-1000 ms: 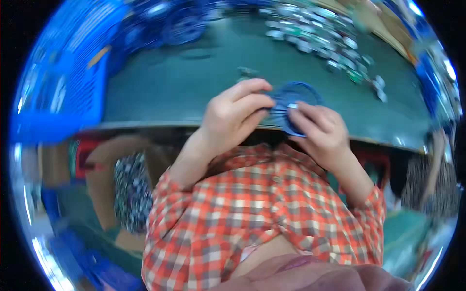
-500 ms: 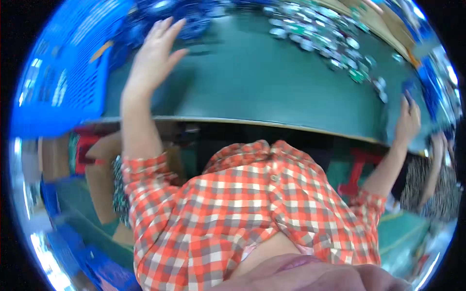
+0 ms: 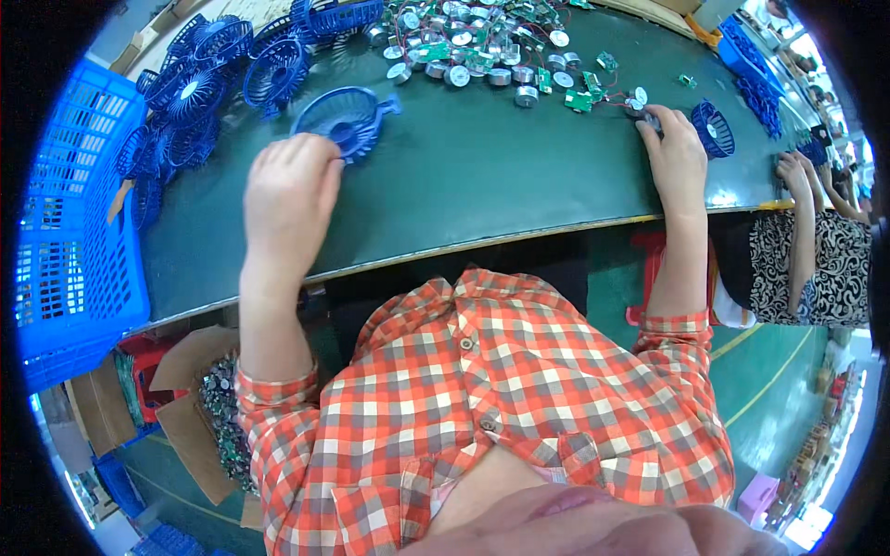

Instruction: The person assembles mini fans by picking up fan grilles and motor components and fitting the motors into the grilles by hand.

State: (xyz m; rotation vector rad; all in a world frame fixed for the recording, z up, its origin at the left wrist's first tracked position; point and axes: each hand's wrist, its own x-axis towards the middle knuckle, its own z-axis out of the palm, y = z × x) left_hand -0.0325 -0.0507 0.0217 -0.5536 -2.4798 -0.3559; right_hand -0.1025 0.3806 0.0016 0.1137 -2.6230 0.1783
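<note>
Left hand [image 3: 289,190] grips blue cage [image 3: 339,119], right hand [image 3: 675,159] apart.

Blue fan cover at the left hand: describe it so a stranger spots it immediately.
On the green table, right of the big blue basket, covers lie piled. At their near right side is the blue fan cover, the left hand at its edge. No hand touches the piled covers.
</note>
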